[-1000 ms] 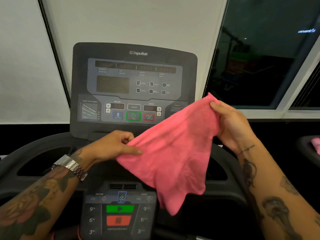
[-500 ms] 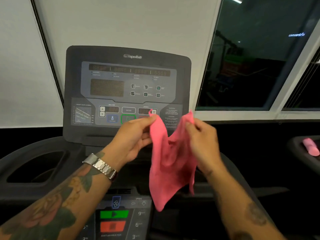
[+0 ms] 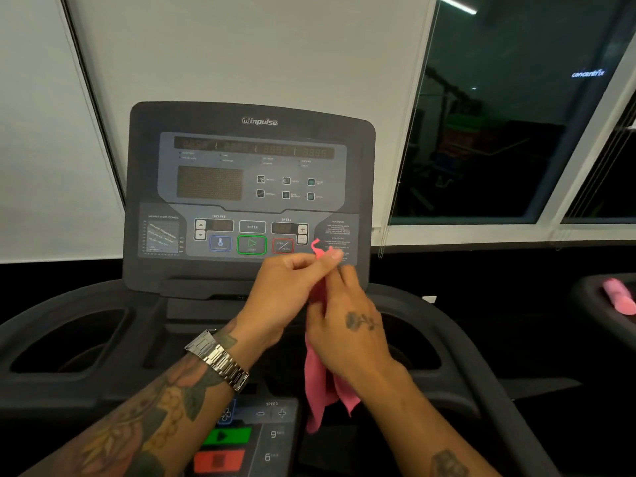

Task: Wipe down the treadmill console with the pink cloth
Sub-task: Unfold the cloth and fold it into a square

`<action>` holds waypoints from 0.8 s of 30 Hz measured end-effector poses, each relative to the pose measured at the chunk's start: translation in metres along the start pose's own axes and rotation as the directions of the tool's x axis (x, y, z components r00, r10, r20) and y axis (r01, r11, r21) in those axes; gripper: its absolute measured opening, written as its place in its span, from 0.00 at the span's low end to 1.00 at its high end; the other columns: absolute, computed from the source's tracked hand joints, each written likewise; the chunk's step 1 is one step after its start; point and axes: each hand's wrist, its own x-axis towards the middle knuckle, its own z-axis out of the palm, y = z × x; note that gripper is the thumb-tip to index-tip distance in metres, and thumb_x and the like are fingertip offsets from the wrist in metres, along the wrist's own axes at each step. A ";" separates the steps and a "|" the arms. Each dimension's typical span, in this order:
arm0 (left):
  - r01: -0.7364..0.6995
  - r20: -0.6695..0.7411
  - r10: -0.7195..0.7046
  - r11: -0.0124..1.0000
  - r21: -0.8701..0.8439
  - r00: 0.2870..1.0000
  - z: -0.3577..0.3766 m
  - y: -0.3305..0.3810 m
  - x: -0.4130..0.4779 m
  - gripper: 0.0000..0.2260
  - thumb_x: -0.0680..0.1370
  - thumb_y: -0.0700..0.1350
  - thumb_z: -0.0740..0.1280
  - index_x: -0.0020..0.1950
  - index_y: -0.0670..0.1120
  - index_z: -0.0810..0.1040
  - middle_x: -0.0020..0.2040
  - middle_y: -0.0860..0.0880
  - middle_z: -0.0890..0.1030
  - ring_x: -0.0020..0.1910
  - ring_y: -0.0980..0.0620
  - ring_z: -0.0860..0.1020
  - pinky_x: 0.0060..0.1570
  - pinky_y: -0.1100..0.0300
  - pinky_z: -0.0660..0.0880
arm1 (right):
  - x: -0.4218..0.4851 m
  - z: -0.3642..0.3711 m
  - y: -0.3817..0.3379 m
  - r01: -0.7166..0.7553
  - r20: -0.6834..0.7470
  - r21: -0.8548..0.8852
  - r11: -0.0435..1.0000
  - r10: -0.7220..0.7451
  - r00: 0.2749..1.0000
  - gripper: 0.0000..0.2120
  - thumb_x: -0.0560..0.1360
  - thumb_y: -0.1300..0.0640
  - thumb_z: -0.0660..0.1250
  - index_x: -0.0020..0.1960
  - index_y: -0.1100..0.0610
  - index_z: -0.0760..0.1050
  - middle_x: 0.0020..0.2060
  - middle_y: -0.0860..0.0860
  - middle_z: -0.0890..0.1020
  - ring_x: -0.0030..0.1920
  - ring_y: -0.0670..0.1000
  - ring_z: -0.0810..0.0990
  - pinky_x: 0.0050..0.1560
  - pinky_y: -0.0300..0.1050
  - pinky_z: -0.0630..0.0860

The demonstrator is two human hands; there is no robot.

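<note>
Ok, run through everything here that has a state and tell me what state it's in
Pink cloth: bunched, hanging between the hands, off the console.
Left hand: pinches the cloth's top corner.
Right hand: grips the cloth.
Dark grey treadmill console: number displays dim, untouched.
Grey lower keypad: green and red buttons unpressed.

Soft pink cloth [image 3: 321, 383]; matt plastic console [image 3: 251, 187].
</note>
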 end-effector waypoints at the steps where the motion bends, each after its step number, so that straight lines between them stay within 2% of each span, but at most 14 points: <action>1: -0.021 -0.003 0.021 1.000 0.017 1.000 -0.003 0.001 0.001 0.16 0.73 0.51 0.73 0.41 0.37 0.81 0.33 0.43 0.78 0.35 0.51 0.73 0.42 0.52 0.74 | 0.000 -0.002 0.000 0.003 0.053 0.077 0.997 -0.007 0.999 0.27 0.72 0.59 0.60 0.71 0.51 0.64 0.52 0.49 0.69 0.50 0.53 0.76 0.52 0.51 0.76; 3: -0.041 -0.026 0.042 0.999 0.033 0.999 -0.011 0.004 0.005 0.13 0.74 0.47 0.71 0.42 0.36 0.82 0.38 0.36 0.82 0.37 0.47 0.76 0.45 0.42 0.77 | 0.002 -0.008 0.004 -0.033 0.146 0.249 0.968 -0.004 0.989 0.32 0.70 0.60 0.60 0.74 0.48 0.64 0.50 0.47 0.68 0.49 0.50 0.76 0.53 0.50 0.77; 5: -0.056 -0.042 0.058 0.997 0.053 0.997 -0.017 0.009 0.008 0.12 0.76 0.45 0.69 0.43 0.35 0.81 0.40 0.34 0.81 0.38 0.45 0.76 0.46 0.37 0.76 | 0.007 -0.018 0.011 -0.067 0.148 0.407 0.911 0.006 0.989 0.33 0.69 0.62 0.61 0.74 0.47 0.67 0.49 0.46 0.70 0.49 0.44 0.76 0.54 0.40 0.75; 7: -0.066 -0.014 0.066 0.998 0.020 0.998 -0.020 0.017 0.010 0.12 0.77 0.46 0.67 0.46 0.36 0.81 0.41 0.36 0.80 0.41 0.45 0.75 0.45 0.44 0.75 | 0.021 -0.032 0.018 -0.095 0.052 0.554 0.827 0.080 0.995 0.27 0.68 0.66 0.62 0.65 0.49 0.76 0.52 0.48 0.75 0.49 0.41 0.76 0.51 0.35 0.72; 9: -0.063 0.042 0.064 0.998 -0.024 0.997 -0.022 0.028 0.012 0.10 0.80 0.44 0.63 0.50 0.38 0.81 0.43 0.39 0.78 0.43 0.45 0.74 0.44 0.52 0.73 | 0.039 -0.050 0.028 -0.116 0.015 0.581 0.806 0.131 0.991 0.27 0.67 0.72 0.63 0.60 0.50 0.77 0.57 0.49 0.77 0.54 0.40 0.75 0.52 0.37 0.71; 11: -0.087 0.080 0.090 0.995 -0.043 0.993 -0.024 0.039 0.014 0.09 0.81 0.43 0.62 0.49 0.42 0.82 0.43 0.40 0.75 0.42 0.46 0.71 0.40 0.56 0.69 | 0.054 -0.064 0.040 -0.147 0.155 0.549 0.823 0.073 0.985 0.31 0.65 0.70 0.64 0.63 0.47 0.76 0.63 0.47 0.76 0.63 0.40 0.72 0.56 0.38 0.72; 14: -0.125 0.124 0.136 0.988 -0.096 0.983 -0.027 0.052 0.016 0.10 0.81 0.42 0.61 0.45 0.45 0.81 0.38 0.46 0.77 0.36 0.51 0.73 0.38 0.59 0.70 | 0.065 -0.071 0.050 -0.180 0.430 0.531 0.828 -0.080 0.899 0.30 0.63 0.64 0.68 0.64 0.47 0.77 0.65 0.44 0.77 0.68 0.43 0.71 0.69 0.47 0.67; 16: -0.129 0.159 0.152 0.980 -0.148 0.975 -0.031 0.058 0.018 0.10 0.81 0.41 0.60 0.44 0.45 0.80 0.37 0.50 0.80 0.34 0.55 0.76 0.36 0.63 0.73 | 0.066 -0.070 0.052 -0.208 0.514 0.541 0.815 -0.125 0.849 0.17 0.69 0.65 0.70 0.56 0.54 0.79 0.58 0.45 0.81 0.62 0.45 0.76 0.67 0.51 0.70; 17: -0.131 0.171 0.159 0.978 -0.166 0.972 -0.034 0.060 0.019 0.11 0.81 0.41 0.60 0.44 0.45 0.80 0.36 0.50 0.80 0.34 0.56 0.76 0.36 0.64 0.74 | 0.066 -0.071 0.052 -0.229 0.532 0.573 0.787 -0.145 0.834 0.10 0.71 0.65 0.71 0.51 0.58 0.79 0.51 0.47 0.82 0.55 0.46 0.79 0.62 0.51 0.73; 18: -0.138 0.175 0.166 0.976 -0.166 0.970 -0.037 0.062 0.020 0.12 0.81 0.41 0.59 0.43 0.45 0.80 0.36 0.51 0.81 0.34 0.56 0.76 0.35 0.64 0.74 | 0.065 -0.075 0.053 -0.264 0.541 0.611 0.746 -0.150 0.827 0.07 0.71 0.65 0.72 0.47 0.59 0.77 0.45 0.49 0.82 0.50 0.47 0.79 0.57 0.50 0.75; 21: -0.148 0.139 0.162 0.983 -0.105 0.977 -0.049 0.064 0.022 0.13 0.82 0.42 0.58 0.42 0.46 0.80 0.34 0.52 0.80 0.32 0.57 0.75 0.33 0.65 0.73 | 0.065 -0.089 0.055 -0.383 0.567 0.698 0.605 -0.141 0.812 0.09 0.68 0.62 0.72 0.42 0.59 0.72 0.38 0.49 0.81 0.42 0.48 0.80 0.48 0.45 0.79; 24: -0.138 0.064 0.137 0.990 0.003 0.988 -0.061 0.061 0.027 0.12 0.82 0.43 0.59 0.44 0.47 0.80 0.36 0.51 0.78 0.34 0.55 0.74 0.34 0.62 0.73 | 0.070 -0.101 0.051 -0.326 0.485 0.764 0.556 -0.163 0.859 0.08 0.67 0.58 0.73 0.42 0.59 0.76 0.39 0.52 0.83 0.43 0.50 0.83 0.45 0.48 0.81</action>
